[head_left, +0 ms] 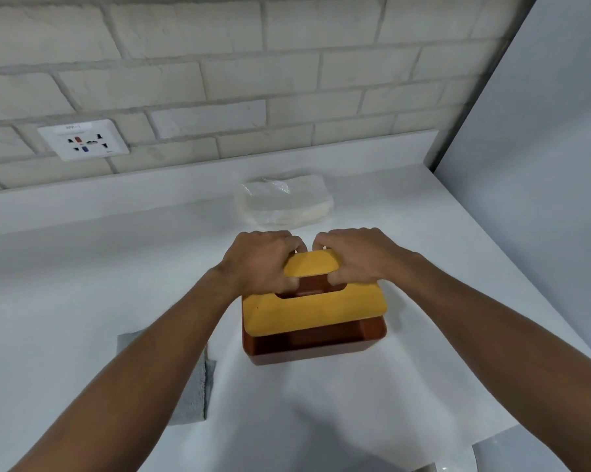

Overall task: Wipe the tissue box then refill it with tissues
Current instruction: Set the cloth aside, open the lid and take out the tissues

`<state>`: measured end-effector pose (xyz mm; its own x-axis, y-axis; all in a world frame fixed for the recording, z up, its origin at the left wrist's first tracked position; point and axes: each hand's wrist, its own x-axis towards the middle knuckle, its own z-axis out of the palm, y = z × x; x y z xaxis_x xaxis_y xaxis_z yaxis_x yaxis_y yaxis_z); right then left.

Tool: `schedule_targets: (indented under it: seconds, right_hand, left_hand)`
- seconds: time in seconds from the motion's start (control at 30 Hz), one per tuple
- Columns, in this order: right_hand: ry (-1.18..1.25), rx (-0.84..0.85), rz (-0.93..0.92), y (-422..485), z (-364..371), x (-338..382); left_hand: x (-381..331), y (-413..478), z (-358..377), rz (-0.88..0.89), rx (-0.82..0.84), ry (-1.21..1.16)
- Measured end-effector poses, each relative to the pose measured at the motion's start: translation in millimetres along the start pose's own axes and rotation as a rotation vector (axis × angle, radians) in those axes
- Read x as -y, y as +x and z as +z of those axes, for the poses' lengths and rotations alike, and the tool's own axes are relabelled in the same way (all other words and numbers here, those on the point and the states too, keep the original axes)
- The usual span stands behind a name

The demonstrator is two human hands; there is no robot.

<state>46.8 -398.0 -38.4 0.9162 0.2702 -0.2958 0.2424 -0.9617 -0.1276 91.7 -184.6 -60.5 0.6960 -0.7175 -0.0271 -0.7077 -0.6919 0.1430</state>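
A red-brown tissue box stands on the white counter in the middle of the view. Its yellow wooden lid is tilted, raised off the box so that the box's near inside shows. My left hand and my right hand both grip the lid's far half, thumbs hooked in the slot and fingers curled over the far edge. A clear plastic pack of white tissues lies behind the box near the wall. A grey cloth lies flat to the left of the box, partly under my left forearm.
A white brick wall with a multi-socket outlet runs along the back. A pale panel closes the right side. The counter's right edge slopes down toward the lower right, where a white rounded fixture shows.
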Motion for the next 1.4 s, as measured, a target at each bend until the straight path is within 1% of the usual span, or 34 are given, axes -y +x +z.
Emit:
schedule_targets:
  seconds: [0.07, 0.13, 0.2, 0.23, 0.3, 0.37, 0.4, 0.47, 0.5, 0.57, 0.63, 0.7, 0.77, 0.8, 0.93, 1.03, 1.1, 1.2, 1.3, 1.4]
  right_hand:
    - [0.083, 0.03, 0.04, 2.7, -3.5, -4.5]
    - [0.142, 0.075, 0.057, 6.2, -8.2, -8.0]
    - [0.284, 0.097, 0.078, 9.8, -15.8, -11.7]
    - [0.385, 0.103, 0.102, 11.2, -20.2, -14.7]
    - [0.554, 0.139, 0.158, 14.1, -27.7, -23.4]
    - [0.658, 0.229, 0.208, 16.7, -31.8, -32.4]
    - [0.688, 0.266, 0.232, 18.9, -31.6, -36.3]
    - [0.726, 0.299, 0.272, 24.6, -27.8, -42.4]
    - [0.745, 0.307, 0.286, 27.8, -25.3, -44.4]
    - [0.769, 0.318, 0.3, 33.5, -20.7, -45.1]
    - [0.81, 0.309, 0.342, 36.2, -16.4, -46.2]
    - [0.995, 0.263, 0.414, 35.5, -12.2, -48.7]
    - [1.21, 0.172, 0.457, 32.1, -9.1, -51.7]
    - [1.274, 0.153, 0.471, 30.4, -7.6, -52.9]
    - [1.384, 0.228, 0.413, 25.6, -3.1, -53.9]
    - [1.474, 0.121, 0.391, 26.2, 4.5, -54.4]
    - [1.437, 0.066, 0.403, 28.3, 10.2, -54.8]
    - [1.271, 0.057, 0.445, 32.7, 21.4, -54.9]
    - [1.123, 0.063, 0.491, 38.2, 32.4, -51.4]
    - [1.045, -0.007, 0.523, 44.6, 45.2, -51.5]
  left_hand:
    - [4.6, 2.4, -10.7, -0.007, 0.074, -0.038]
    - [9.8, 5.8, -18.6, -0.057, 0.181, -0.12]
    - [17.9, 10.8, -25.4, -0.123, 0.269, -0.315]
    - [21.8, 12.7, -29.3, -0.147, 0.287, -0.438]
    - [27.2, 12.9, -38.4, -0.173, 0.265, -0.67]
    - [30.8, 10.0, -47.3, -0.166, 0.192, -0.881]
    - [32.3, 8.5, -50.9, -0.137, 0.17, -0.955]
    - [32.7, 8.5, -55.0, -0.034, 0.197, -1.022]
    - [31.3, 9.8, -55.7, 0.0, 0.229, -1.011]
    - [28.5, 15.1, -54.2, 0.001, 0.256, -0.909]
    - [30.5, 20.5, -49.3, 0.002, 0.176, -0.807]
    - [37.0, 22.1, -46.1, -0.034, 0.082, -0.765]
    - [46.8, 22.5, -44.6, -0.11, 0.034, -0.794]
    - [51.2, 22.9, -43.2, -0.145, 0.021, -0.821]
    - [61.7, 28.7, -31.8, -0.239, -0.002, -0.897]
    - [64.4, 35.5, -14.2, -0.351, -0.034, -0.933]
    - [66.8, 41.4, -0.1, -0.427, -0.094, -0.868]
    - [66.7, 46.8, 16.2, -0.469, -0.129, -0.575]
    - [61.8, 49.1, 30.3, -0.441, -0.07, -0.379]
    - [60.0, 51.0, 41.4, -0.362, 0.005, -0.335]
